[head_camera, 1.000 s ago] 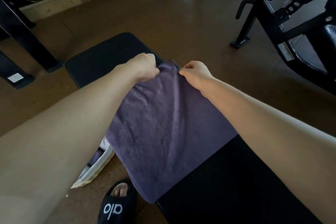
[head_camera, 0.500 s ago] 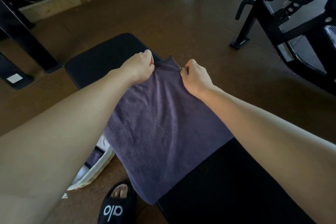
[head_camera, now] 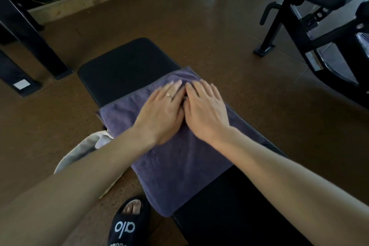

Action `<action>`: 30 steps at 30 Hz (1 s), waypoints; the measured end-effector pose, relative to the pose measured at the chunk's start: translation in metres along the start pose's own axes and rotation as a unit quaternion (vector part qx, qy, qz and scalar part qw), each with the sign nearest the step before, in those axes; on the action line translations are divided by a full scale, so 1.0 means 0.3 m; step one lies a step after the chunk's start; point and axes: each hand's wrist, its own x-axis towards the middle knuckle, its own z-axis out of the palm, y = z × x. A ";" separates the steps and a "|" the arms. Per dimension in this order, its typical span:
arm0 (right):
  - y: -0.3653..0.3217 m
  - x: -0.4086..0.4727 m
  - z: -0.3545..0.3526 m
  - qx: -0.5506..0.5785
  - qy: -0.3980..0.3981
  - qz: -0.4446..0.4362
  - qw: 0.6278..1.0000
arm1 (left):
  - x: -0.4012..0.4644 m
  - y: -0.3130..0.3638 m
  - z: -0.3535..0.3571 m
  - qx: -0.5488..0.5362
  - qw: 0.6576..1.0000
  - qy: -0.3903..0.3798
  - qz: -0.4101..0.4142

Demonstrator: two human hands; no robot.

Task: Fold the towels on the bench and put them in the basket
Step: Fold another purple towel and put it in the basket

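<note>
A purple towel (head_camera: 179, 158) lies spread across a black padded desk (head_camera: 127, 68), one edge hanging over the desk's left side. Both hands rest flat on the towel's far half, side by side and touching. The left hand (head_camera: 163, 112) has straight fingers spread on the cloth, a ring on 1 finger; the right hand (head_camera: 205, 110) lies the same way, fingers straight, pinching nothing. A white basket (head_camera: 79, 152) sits on the floor just left of the desk, partly hidden by the left forearm. A black sandal (head_camera: 127, 223) shows below.
</note>
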 end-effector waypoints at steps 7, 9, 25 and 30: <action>0.073 -0.110 0.007 -0.028 -0.099 0.072 0.992 | -0.070 -0.213 -0.028 0.020 0.980 -0.096 -0.174; 0.065 -0.130 -0.010 -0.053 -0.088 0.102 0.989 | -0.074 -0.225 -0.053 0.043 0.972 -0.095 -0.211; 0.019 -0.280 -0.036 -0.052 -0.063 0.080 0.994 | -0.143 0.055 -0.051 -0.009 0.989 -0.074 -0.129; 0.039 -0.314 -0.006 -0.034 -0.084 0.024 0.996 | -0.210 0.077 0.013 0.010 0.992 -0.074 -0.103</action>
